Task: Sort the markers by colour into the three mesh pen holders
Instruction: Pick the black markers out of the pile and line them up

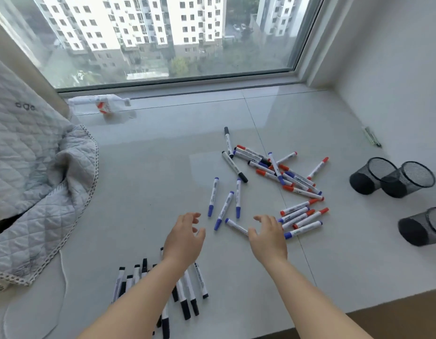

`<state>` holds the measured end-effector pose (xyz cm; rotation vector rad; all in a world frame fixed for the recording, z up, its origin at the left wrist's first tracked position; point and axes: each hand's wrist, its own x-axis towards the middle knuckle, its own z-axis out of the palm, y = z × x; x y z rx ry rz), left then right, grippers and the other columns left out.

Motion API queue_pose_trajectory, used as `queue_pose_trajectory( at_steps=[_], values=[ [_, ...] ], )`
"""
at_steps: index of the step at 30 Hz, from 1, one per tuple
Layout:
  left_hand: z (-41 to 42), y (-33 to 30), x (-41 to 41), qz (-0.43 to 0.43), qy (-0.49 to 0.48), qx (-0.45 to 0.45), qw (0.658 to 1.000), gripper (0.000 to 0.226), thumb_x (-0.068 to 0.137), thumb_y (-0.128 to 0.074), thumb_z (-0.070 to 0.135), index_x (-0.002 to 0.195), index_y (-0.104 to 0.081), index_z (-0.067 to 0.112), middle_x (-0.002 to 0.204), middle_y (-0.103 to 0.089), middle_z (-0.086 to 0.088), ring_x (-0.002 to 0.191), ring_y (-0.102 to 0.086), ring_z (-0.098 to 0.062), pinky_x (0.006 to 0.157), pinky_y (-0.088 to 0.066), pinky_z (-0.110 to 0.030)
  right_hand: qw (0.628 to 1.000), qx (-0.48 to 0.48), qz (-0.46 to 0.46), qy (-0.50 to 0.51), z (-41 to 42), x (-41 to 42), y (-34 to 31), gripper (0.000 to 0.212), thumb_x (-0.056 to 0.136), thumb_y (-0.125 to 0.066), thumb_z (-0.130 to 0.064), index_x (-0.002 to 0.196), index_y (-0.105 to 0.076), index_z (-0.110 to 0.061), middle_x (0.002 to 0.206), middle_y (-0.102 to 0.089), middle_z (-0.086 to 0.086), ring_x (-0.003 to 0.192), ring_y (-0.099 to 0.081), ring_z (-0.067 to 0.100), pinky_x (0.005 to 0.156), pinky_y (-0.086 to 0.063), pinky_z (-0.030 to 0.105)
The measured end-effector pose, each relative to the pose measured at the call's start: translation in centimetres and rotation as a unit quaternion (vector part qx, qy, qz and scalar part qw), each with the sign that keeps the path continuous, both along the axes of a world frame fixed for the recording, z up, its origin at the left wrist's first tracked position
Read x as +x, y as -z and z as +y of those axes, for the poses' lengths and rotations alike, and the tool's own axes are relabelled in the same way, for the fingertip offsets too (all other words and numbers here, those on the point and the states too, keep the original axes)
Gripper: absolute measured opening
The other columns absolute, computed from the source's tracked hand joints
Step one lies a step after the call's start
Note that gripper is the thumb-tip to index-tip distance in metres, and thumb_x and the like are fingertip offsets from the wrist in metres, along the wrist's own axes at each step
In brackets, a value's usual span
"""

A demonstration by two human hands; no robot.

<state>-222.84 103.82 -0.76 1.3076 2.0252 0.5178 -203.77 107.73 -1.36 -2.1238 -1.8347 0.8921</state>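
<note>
Nearest the camera, a batch of black-capped markers (pixel 185 297) lies in a rough row on the pale tiled surface (pixel 143 182), partly hidden under the left forearm. Above them the left hand (pixel 183 241) hovers with its fingers (pixel 195 217) spread and loosely curled, holding nothing. The right hand (pixel 268 237) is just beside it, fingers (pixel 262 218) likewise open and empty, its thumb close to a blue-capped marker (pixel 236 226); whether they touch cannot be told.

Three more blue markers (pixel 224 209) lie loose just beyond the hands. Farther off and to the right sits a mixed heap of red, blue and black markers (pixel 280 172), with a smaller red-and-blue cluster (pixel 302 218) beside the right hand. The print on the barrels is too small to read.

At the right edge three black mesh pen holders (pixel 407 179) lie on their sides, two touching each other and one apart, nearer the camera; nothing shows inside them.

A quilted grey cover (pixel 35 172) at left carries a logo reading roughly "ago".
</note>
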Motion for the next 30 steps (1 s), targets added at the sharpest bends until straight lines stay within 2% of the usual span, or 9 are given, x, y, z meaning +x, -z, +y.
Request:
queue_pose_trajectory(
  at_steps=[10,15,20,23,27,30],
  values=[
    [12.7,2.0,5.5,0.019,0.003,-0.058,0.998,0.029,0.090,-0.050,0.030,0.118,-0.052,0.025,0.112,-0.056,0.008,0.090,-0.054,-0.009,0.082,-0.046,-0.029,0.993,-0.065,-0.037,-0.089,11.3,7.3,1.7,0.031,0.090,-0.045,-0.024,0.119,-0.053,-0.019,0.127,-0.050,0.002,0.117,-0.044,0.018,0.094,-0.042,0.032],
    [18.4,4.1,5.7,0.061,0.012,-0.088,0.994,0.030,0.093,-0.043,0.031,0.120,-0.053,0.025,0.112,-0.058,0.005,0.099,-0.055,-0.015,0.082,-0.047,-0.031,0.988,-0.001,-0.045,-0.146,16.9,7.8,3.3,0.031,0.090,-0.045,-0.019,0.120,-0.054,-0.016,0.122,-0.055,0.003,0.115,-0.047,0.019,0.092,-0.042,0.032],
    [22.2,6.2,5.9,0.082,-0.054,-0.136,0.986,0.034,0.091,-0.042,0.040,0.118,-0.055,0.024,0.116,-0.061,0.003,0.099,-0.055,-0.019,0.078,-0.044,-0.030,0.976,0.067,-0.069,-0.196,21.5,6.7,5.5,0.029,0.093,-0.043,-0.023,0.118,-0.057,-0.017,0.114,-0.060,0.004,0.107,-0.050,0.021,0.087,-0.041,0.030],
    [24.2,7.3,6.3,0.167,-0.067,-0.160,0.970,0.041,0.089,-0.038,0.052,0.112,-0.057,0.025,0.110,-0.063,0.002,0.099,-0.056,-0.021,0.079,-0.045,-0.032,0.959,0.084,-0.122,-0.241,23.1,5.7,7.2,0.030,0.094,-0.039,-0.026,0.117,-0.056,-0.017,0.114,-0.059,0.002,0.108,-0.048,0.023,0.090,-0.037,0.030],
    [26.3,8.6,7.2,0.206,-0.084,-0.174,0.959,0.044,0.084,-0.040,0.060,0.101,-0.059,0.025,0.097,-0.063,0.001,0.093,-0.057,-0.022,0.079,-0.045,-0.033,0.946,0.083,-0.170,-0.264,24.1,4.8,8.4,0.025,0.089,-0.043,-0.027,0.103,-0.060,-0.014,0.104,-0.059,0.005,0.099,-0.048,0.026,0.082,-0.038,0.033],
    [27.0,9.5,7.5,0.198,-0.108,-0.181,0.957,0.035,0.082,-0.047,0.055,0.096,-0.057,0.024,0.091,-0.061,0.001,0.082,-0.055,-0.022,0.067,-0.042,-0.028,0.941,0.108,-0.190,-0.258,24.1,4.4,8.2,0.013,0.071,-0.068,-0.022,0.077,-0.065,-0.011,0.077,-0.063,0.006,0.076,-0.056,0.027,0.063,-0.043,0.030]
  ],
)
